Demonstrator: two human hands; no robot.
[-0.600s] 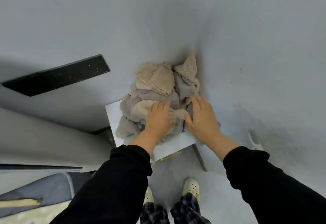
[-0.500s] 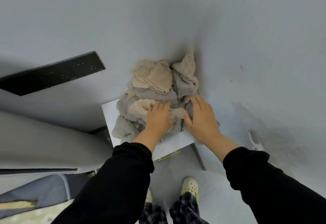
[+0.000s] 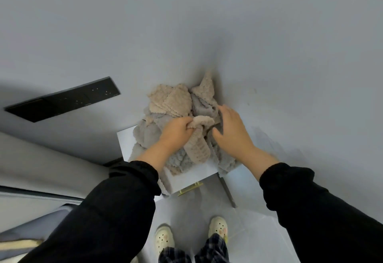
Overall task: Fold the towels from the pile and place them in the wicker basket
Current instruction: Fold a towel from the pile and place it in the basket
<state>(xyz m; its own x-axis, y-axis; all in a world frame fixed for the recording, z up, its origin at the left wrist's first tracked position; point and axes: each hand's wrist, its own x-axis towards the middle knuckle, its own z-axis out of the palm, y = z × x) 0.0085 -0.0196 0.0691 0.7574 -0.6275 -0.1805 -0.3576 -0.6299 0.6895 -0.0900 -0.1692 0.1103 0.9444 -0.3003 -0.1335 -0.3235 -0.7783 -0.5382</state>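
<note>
The left hand [image 3: 176,135] grips a beige towel [image 3: 198,144] on the pile [image 3: 165,105]. The right hand [image 3: 233,133] rests loosely spread against the pile.

Illumination dim, even, cool grey. Soft shadow on wall [image 3: 217,72] behind towel pile [image 3: 170,101]. Wide-angle bending at edges; bottom-left corner smeared.

The one camera rides on my head, wide-angled, facing forward and steeply down. It sits close over my arms: my black sleeves [image 3: 116,211] fill both lower corners, my left hand [image 3: 176,133] and right hand [image 3: 233,133] meet near the centre on the pile of towels [image 3: 170,101], my shoes [image 3: 217,226] lie at the bottom edge, and grey wall [image 3: 186,24] fills the upper half.
</note>
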